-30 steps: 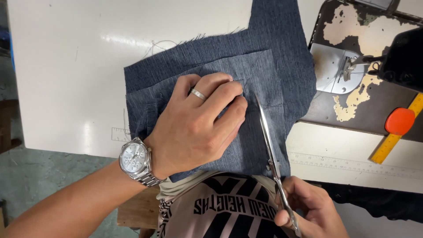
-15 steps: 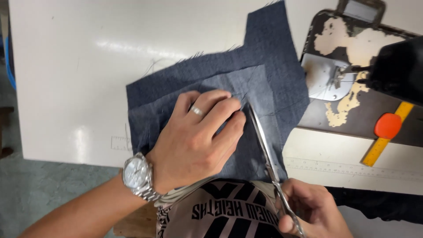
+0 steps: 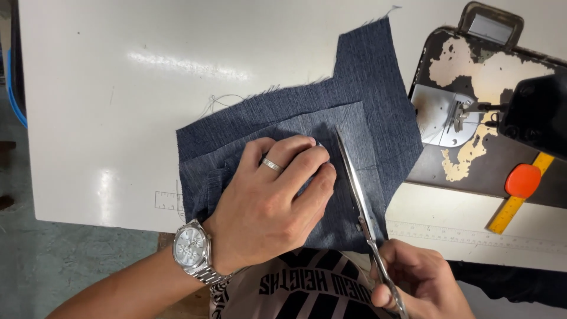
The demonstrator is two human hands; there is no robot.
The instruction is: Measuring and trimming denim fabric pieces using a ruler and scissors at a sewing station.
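Denim, dark blue and doubled over, lies on a white table in the head view, its frayed upper edge toward 12 o'clock. A person's left hand, palm down and fingers spread, presses the smaller upper denim piece flat, gripping nothing. At 5 o'clock the right hand clenches the scissors, blades nearly closed and reaching from the near edge almost to the piece's top. By the look of it, the cut is almost through. A sewing machine bed sits at 3 o'clock.
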